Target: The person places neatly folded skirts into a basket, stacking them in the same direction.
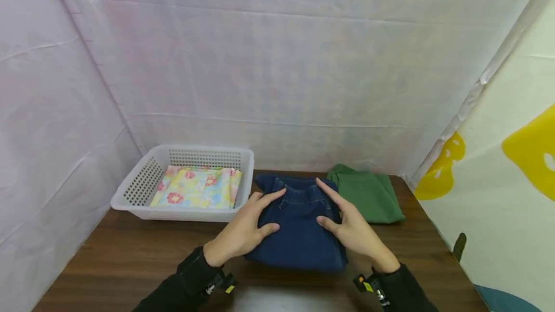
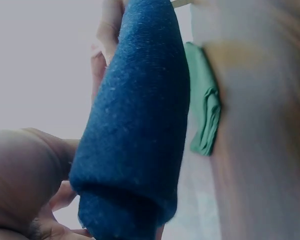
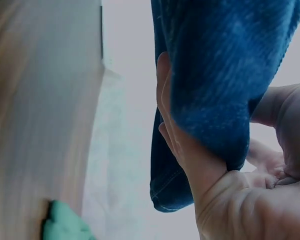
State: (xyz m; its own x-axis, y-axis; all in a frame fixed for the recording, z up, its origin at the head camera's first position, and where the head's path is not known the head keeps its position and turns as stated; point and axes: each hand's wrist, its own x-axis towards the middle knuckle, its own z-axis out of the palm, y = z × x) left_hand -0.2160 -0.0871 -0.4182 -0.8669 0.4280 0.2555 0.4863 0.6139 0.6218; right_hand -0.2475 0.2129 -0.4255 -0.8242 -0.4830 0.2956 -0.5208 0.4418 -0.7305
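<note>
Folded dark blue jeans (image 1: 299,240) are held between both hands, over the middle of the table. My left hand (image 1: 244,231) grips their left side, thumb and index finger on top. On the opposite side my right hand (image 1: 358,231) holds them the same way. In the right wrist view, its other fingers (image 3: 182,142) lie against the underside of the jeans (image 3: 220,75), which are raised off the table. The left wrist view shows the thick folded edge of the jeans (image 2: 135,110), hiding part of the left fingers.
A white plastic basket (image 1: 182,213) stands at the back left with a folded floral cloth (image 1: 197,189) inside. Folded green fabric (image 1: 368,196) lies at the back right, just beyond the jeans. Pale sheeting (image 1: 277,71) walls in the brown wooden table (image 1: 143,254).
</note>
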